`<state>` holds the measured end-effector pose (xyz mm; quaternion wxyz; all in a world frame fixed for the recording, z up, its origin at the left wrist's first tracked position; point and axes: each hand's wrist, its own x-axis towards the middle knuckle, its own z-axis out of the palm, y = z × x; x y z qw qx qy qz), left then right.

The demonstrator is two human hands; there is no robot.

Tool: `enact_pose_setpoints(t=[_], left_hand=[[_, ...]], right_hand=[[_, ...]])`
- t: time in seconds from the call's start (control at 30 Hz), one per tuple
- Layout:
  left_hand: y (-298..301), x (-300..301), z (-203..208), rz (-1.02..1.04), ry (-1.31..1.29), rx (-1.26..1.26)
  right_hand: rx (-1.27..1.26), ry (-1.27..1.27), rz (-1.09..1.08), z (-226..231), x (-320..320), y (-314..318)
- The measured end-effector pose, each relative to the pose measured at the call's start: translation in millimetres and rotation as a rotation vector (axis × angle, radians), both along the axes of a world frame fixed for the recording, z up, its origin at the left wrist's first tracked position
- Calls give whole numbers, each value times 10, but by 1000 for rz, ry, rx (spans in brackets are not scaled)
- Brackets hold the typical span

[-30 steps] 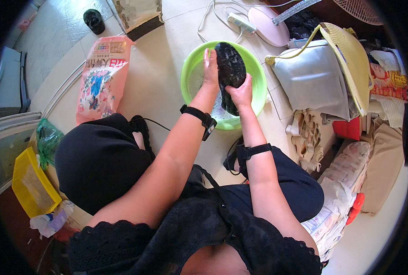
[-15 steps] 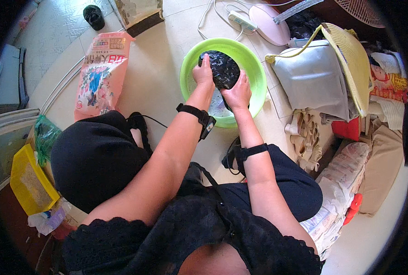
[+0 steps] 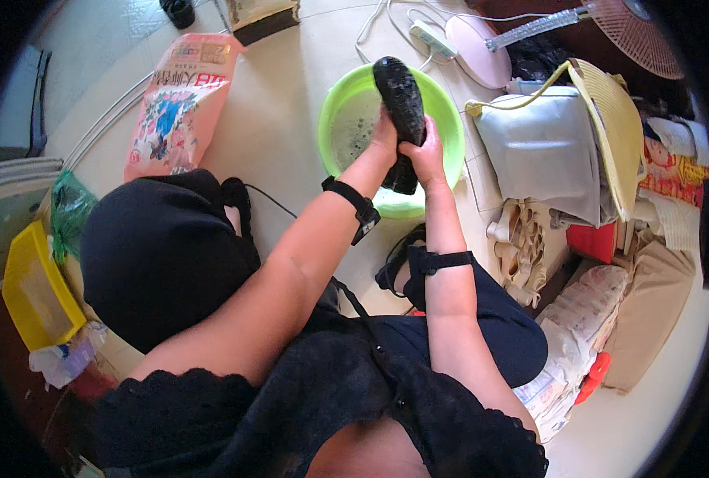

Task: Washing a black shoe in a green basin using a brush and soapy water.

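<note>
A wet black shoe with streaks of suds is held up over the light green basin. My left hand grips its left side around the middle, its fingers mostly hidden behind the shoe. On the other side my right hand closes round the shoe lower down, thumb across the near part. Foamy, cloudy water shows in the basin to the left of the shoe. The shoe stands on its narrow edge, its long side pointing away from me.
A pink printed bag stands at the left, and another dark shoe lies beyond it. Behind the basin are a power strip and a fan base with cords. Bags and beige sandals crowd the right side.
The shoe has turned from its broad face showing to a narrow edge-on view. Both hands have shifted slightly right and nearer along it, still holding on.
</note>
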<state>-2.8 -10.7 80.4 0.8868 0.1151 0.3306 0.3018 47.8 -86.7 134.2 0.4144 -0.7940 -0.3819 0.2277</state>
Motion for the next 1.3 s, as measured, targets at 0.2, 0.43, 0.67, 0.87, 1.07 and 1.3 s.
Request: enact_pose_setpoints(t=[0.2, 0.43, 0.67, 0.87, 1.07, 1.3], left_hand=[[-95, 115, 42, 99, 288, 340], [-25, 158, -196, 32, 736, 665], [25, 197, -269, 162, 878, 660], [-42, 205, -145, 58, 541, 158], [-677, 8, 162, -302, 1061, 1020], [-601, -67, 164, -336, 946, 897]], right_hand=[[-23, -19, 78, -197, 213, -88], [23, 240, 64, -128, 42, -66], [80, 215, 191, -27, 40, -57], [49, 467, -18, -107, 118, -94], [294, 528, -336, -259, 410, -173], [358, 893, -289, -316, 271, -136]])
